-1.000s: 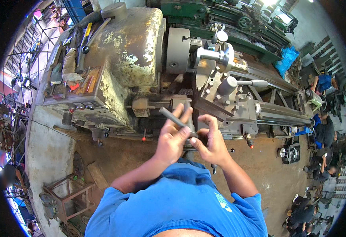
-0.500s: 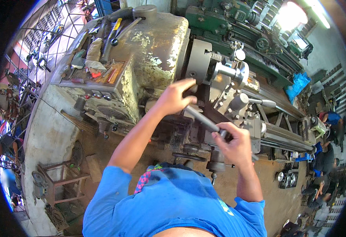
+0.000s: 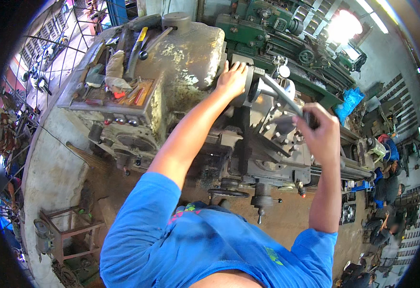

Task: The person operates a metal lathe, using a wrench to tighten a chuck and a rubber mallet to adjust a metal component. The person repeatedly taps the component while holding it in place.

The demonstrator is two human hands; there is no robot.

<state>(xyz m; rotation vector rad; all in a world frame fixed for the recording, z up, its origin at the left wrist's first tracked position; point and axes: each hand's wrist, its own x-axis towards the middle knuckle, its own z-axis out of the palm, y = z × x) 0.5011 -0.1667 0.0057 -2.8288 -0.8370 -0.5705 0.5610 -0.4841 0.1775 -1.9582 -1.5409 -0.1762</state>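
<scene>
My left hand (image 3: 232,80) rests on the lathe's round grey chuck (image 3: 244,96), fingers laid out over its top and holding nothing. My right hand (image 3: 321,134) is closed around a long grey metal bar (image 3: 283,93). From that fist the bar slants up and left toward the chuck's front; whether its far end touches the chuck I cannot tell. Behind the bar shows a shiny round metal workpiece (image 3: 290,88) at the chuck. A dial indicator (image 3: 284,71) stands just beyond it. Under the bar lies the tool post and carriage (image 3: 272,166), with bolts on it.
Hand tools, including a yellow-handled one (image 3: 141,37), lie on the headstock (image 3: 191,53). A handwheel (image 3: 228,193) and a crank (image 3: 261,199) stick out toward my waist. Behind stands a green lathe (image 3: 241,30) and a blue bag (image 3: 349,103). Other people (image 3: 387,187) sit far right.
My left hand has moved up from in front of the chuck onto its top. My right hand has raised the bar up and right, its far end now by the chuck's face.
</scene>
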